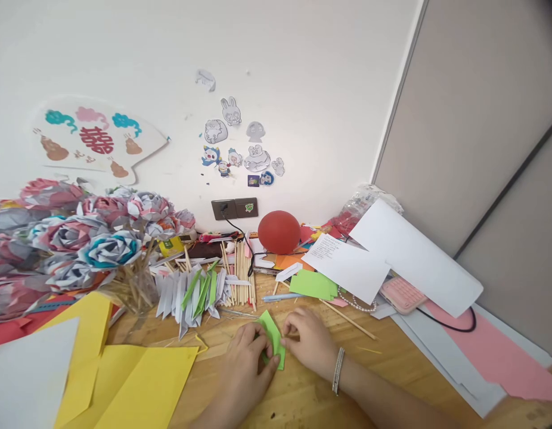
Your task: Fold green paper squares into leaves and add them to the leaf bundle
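A small piece of green paper [272, 333], partly folded, stands tilted just above the wooden table. My left hand [247, 363] grips its left side, with the thumb near the lower edge and the fingers curled behind. On the other side, my right hand [309, 339] has its thumb and forefinger pinched together at the paper's right edge. A beaded bracelet [338, 370] circles my right wrist. Beyond both hands lies a stack of flat green paper [312, 284]. Folded white paper strips [172, 295] and folded green strips [204, 292] are heaped to the left.
Paper flowers [110, 249] crowd the left side. Yellow sheets [146, 381] lie at front left. Wooden sticks [242, 277], a blue pen [280, 297] and a red balloon [279, 231] are towards the wall. White sheets [419, 256] and a pink calculator-like object [403, 293] are at right.
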A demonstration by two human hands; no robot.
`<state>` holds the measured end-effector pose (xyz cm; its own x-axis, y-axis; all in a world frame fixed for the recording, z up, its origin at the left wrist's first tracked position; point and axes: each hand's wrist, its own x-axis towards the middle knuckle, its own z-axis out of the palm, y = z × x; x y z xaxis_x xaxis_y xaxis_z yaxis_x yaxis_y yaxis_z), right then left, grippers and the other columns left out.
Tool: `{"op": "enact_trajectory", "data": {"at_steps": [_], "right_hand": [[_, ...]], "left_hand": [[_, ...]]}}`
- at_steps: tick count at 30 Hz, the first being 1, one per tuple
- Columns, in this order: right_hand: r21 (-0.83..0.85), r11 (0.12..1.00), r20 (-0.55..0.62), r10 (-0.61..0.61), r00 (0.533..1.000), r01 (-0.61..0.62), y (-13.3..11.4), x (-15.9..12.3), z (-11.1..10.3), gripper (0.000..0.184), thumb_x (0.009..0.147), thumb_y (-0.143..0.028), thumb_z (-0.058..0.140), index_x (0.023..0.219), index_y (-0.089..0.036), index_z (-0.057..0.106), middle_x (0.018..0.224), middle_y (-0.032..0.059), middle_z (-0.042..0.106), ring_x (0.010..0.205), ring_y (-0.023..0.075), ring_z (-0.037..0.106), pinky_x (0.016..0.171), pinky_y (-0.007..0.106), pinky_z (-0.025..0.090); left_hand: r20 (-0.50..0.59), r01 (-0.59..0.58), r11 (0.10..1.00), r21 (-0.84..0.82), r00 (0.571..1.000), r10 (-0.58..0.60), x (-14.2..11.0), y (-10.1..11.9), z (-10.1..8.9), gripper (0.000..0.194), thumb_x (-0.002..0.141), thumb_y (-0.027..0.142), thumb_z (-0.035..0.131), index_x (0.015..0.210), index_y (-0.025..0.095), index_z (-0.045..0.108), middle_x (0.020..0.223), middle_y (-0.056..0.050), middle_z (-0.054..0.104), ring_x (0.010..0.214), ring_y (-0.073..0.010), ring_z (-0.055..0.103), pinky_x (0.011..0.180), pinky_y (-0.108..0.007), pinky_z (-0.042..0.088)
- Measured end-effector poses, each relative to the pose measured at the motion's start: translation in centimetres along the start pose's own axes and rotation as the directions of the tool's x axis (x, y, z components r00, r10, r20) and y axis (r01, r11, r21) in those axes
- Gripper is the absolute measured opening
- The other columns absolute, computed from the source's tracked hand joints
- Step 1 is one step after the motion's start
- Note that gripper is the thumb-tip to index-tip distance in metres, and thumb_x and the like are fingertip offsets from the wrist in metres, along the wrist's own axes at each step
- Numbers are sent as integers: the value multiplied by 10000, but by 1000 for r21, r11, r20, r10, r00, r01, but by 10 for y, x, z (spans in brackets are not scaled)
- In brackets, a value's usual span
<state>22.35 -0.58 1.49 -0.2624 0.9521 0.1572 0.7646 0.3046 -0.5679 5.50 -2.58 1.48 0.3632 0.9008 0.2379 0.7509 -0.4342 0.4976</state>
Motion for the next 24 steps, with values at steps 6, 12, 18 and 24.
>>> {"op": "enact_trajectory", "data": {"at_steps": [6,12,18,24], "right_hand": [[6,996,57,-87,995,87,3,0,-8,359,579,-383,791,823,-213,590,858,-6,565,854,198,513,760,291,339],[-60,992,120,-102,987,110,-1,-5,-11,474,543,-422,791,903,-221,558,946,13,545,908,226,488,793,332,334],[-35,991,121,-123,985,128,4,-4,-8,527,516,-421,811,937,-222,563,972,15,542,940,233,476,825,352,325],[134,969,217,-235,947,210,5,0,-14,431,585,-278,782,974,-243,602,912,-21,592,911,196,501,825,312,334]], "left_hand": [[11,5,1000,-1,1000,-5,1,4,-3,72,742,202,549,672,195,535,894,-54,534,890,-244,514,763,-374,418],[-29,27,1000,7,999,-27,-1,-3,0,71,696,211,599,669,202,534,905,-53,540,914,-255,514,784,-395,433],[-189,-31,996,87,981,47,1,-28,-11,141,779,211,532,905,214,596,1074,-79,565,1047,-274,501,889,-461,423],[-91,-206,967,152,971,222,4,-34,-25,298,830,227,491,1118,240,566,1122,-71,619,1060,-261,542,919,-440,429]]}}
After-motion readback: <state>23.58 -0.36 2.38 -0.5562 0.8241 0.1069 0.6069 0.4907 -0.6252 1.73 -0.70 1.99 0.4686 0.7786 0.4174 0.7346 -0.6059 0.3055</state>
